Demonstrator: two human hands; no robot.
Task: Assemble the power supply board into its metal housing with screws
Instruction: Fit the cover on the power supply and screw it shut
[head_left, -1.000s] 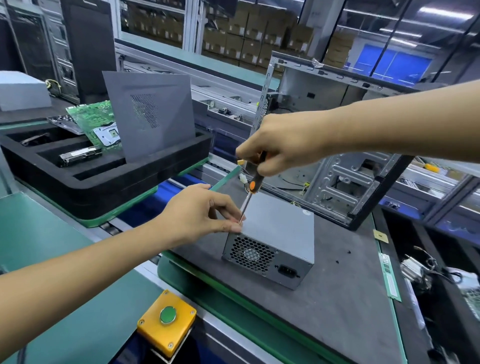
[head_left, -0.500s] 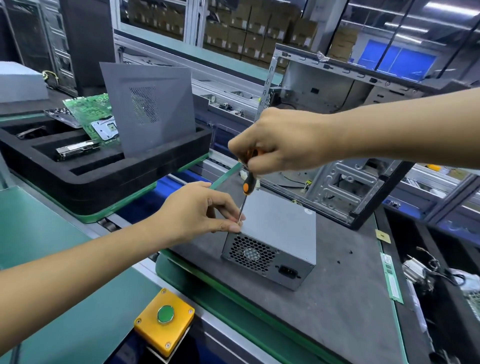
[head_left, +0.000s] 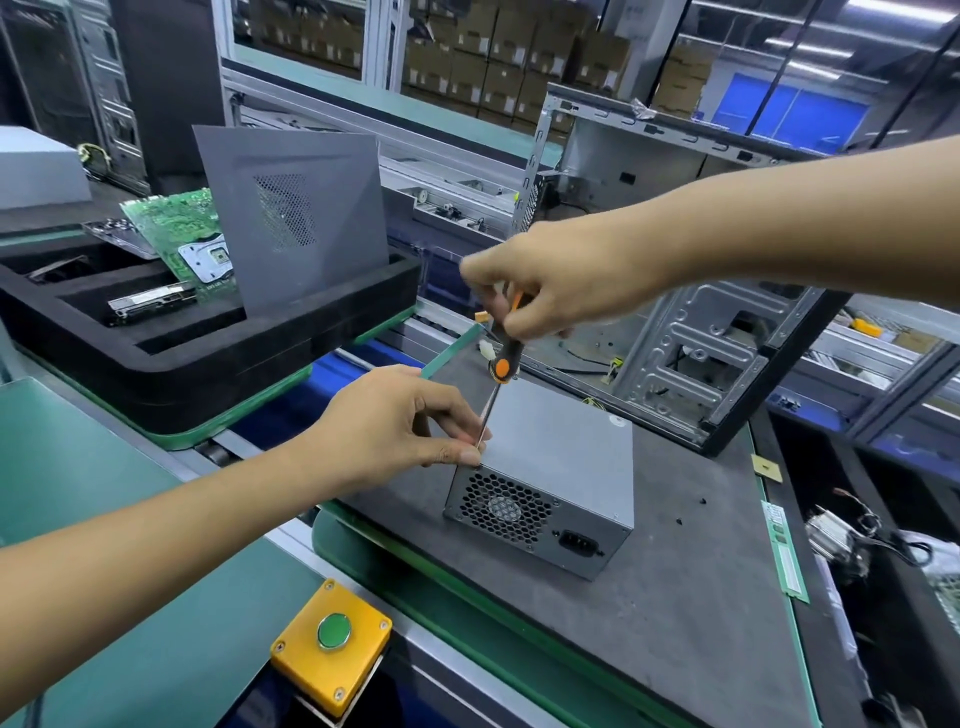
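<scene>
A person stands at a work mat (head_left: 675, 623) with a gray metal box (head_left: 550, 457) lying on it; the box has a round fan grille facing us and a plug socket beside that; the top of the box is flat and closed.

The right hand (head_left: 561, 291) comes in from the right and is curled round the handle of a screwdriver (head_left: 498, 364); the handle is black and orange; the thin shaft points down and a bit toward us, so the long line of the tool runs from the right hand above to the near left corner of the box below; the tip sits right at that corner.

The left hand (head_left: 400, 421) comes in from the left and is lower and nearer to that corner; its thumb and first finger pinch together around the bottom of the shaft, just at the box edge; I think it steadies the tip, or a small screw, but the screw is too small to see.

So the next turn depends on the tool staying straight over that corner; I think the screw could slip if the shaft tips over.

Behind the box stands an open metal case (head_left: 727, 364); to the left a black tray (head_left: 208, 358) holds a green board (head_left: 176, 223) and a gray panel (head_left: 296, 218); a yellow button box (head_left: 332, 649) sits near us.
</scene>
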